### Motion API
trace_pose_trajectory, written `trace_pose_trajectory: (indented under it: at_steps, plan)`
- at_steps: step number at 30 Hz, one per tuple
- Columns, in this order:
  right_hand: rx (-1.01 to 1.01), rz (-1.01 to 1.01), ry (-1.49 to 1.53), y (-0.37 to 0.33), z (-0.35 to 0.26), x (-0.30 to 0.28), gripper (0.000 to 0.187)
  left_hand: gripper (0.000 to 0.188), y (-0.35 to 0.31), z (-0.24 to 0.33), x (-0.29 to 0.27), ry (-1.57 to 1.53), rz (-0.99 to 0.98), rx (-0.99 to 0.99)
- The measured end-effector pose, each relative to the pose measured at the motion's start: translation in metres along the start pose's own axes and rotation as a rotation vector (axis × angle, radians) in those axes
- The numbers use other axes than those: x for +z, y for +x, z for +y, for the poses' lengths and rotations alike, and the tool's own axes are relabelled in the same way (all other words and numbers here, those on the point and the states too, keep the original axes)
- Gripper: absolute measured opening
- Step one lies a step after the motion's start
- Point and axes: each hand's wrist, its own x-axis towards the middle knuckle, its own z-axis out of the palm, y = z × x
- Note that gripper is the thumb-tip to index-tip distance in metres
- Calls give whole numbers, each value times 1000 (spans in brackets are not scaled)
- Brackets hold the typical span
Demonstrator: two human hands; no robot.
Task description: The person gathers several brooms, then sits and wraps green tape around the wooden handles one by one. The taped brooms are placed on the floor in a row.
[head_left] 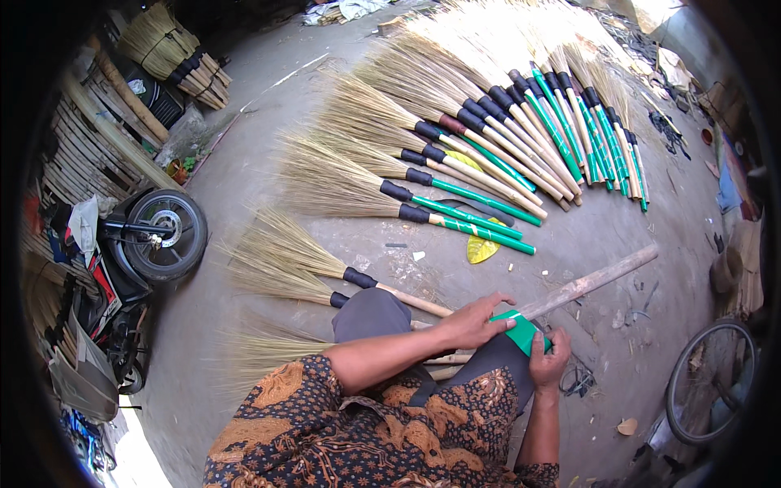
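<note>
While the left hand (476, 323) presses the shiny green wrap (521, 329) onto the long wooden broom stick (590, 282), the right hand (549, 362) pinches the wrap just below the stick.

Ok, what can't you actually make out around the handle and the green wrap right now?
Head view only:
- green wrap: its underside, covered by left hand and right hand.
- wooden handle: near end hidden under the hands and lap.
- bicycle wheel: cut off by the dark lens rim.
</note>
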Motion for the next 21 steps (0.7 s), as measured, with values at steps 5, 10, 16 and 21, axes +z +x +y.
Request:
trace_pose_trajectory:
  at_steps: [5, 10, 16, 21]
  plan:
    - [-33, 17, -119, 9, -5, 7, 27, 42, 19, -33, -1, -196, -266, -55]
    - [18, 20, -7, 8, -5, 3, 31, 38, 16, -25, 20, 374, 271, 282]
    - [-18, 29, -50, 9, -1, 2, 34, 45, 18, -7, -6, -493, -354, -317]
    - [39, -9, 37, 2, -4, 2, 33, 45, 15, -15, 13, 498, 186, 314]
